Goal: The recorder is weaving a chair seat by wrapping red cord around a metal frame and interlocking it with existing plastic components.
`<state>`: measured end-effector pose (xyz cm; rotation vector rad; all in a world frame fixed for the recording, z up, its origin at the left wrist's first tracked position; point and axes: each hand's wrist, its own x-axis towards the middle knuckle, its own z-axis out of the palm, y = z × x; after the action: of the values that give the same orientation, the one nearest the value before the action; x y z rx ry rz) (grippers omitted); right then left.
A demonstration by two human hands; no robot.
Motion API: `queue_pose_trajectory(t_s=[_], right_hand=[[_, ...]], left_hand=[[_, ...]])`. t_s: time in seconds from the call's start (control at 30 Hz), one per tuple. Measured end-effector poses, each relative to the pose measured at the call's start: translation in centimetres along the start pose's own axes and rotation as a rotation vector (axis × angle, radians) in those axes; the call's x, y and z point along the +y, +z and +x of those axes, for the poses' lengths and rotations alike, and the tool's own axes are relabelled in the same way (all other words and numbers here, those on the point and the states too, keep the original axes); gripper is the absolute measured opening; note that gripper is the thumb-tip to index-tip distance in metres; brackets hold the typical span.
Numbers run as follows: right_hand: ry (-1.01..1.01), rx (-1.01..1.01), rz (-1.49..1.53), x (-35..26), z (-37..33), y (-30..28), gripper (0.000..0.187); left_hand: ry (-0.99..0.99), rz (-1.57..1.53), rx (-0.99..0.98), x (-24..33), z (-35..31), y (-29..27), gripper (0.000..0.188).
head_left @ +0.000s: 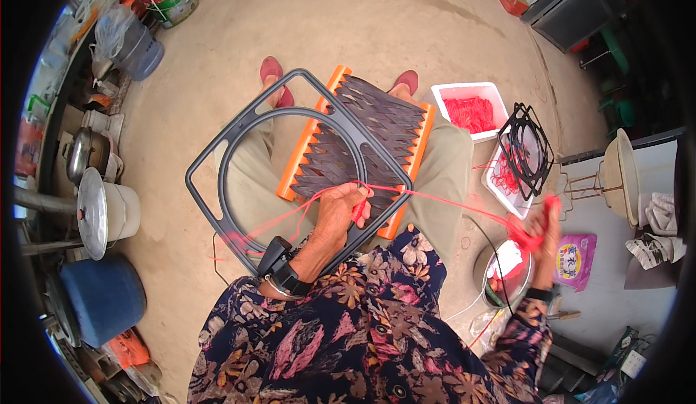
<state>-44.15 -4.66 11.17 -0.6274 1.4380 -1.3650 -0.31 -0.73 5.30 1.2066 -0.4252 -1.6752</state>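
Over my lap lies a dark grey square plastic frame (290, 111) with a large round opening. My left hand (341, 214) is closed at the near right side of its ring, pinching red cord (453, 202) against it. From there the cord stretches right to my right hand (545, 230), which is blurred and closed around a red bundle of the same cord. Loose red strands trail left from my left hand across the opening. Beneath the frame, between my legs, sits a panel of crisscrossed dark straps (351, 125) with toothed orange side bars.
Right of my knees stand two white foam boxes (433, 96) with red cord; black frames (527, 150) lie on the nearer one. A metal pot (480, 281) is near my right forearm. Buckets, a lidded white pot (123, 212) and a blue tub (109, 299) line the left.
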Motion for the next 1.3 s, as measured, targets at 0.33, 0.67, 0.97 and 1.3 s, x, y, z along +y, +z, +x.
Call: queue_pose_trajectory(t_s=[0.33, 0.67, 0.97, 1.3], right_hand=[[-0.094, 0.381, -0.617, -4.0, -2.6, -7.9, 0.018], [-0.065, -0.667, -0.822, 6.2, -8.8, 15.1, 0.010], [-0.349, -0.400, 0.239, -4.5, -10.3, 2.3, 0.016], [-0.231, -0.176, 0.338, -0.8, -7.9, 1.4, 0.025]], left_hand=[[0.013, 0.045, -0.014, 0.4, -0.2, 0.4, 0.018], [-0.005, 0.024, -0.047, 0.3, -0.3, 1.1, 0.018], [0.026, -0.115, -0.047, 0.1, 0.8, -1.5, 0.023], [0.044, -0.172, 0.028, 0.0, 0.8, -0.7, 0.012]])
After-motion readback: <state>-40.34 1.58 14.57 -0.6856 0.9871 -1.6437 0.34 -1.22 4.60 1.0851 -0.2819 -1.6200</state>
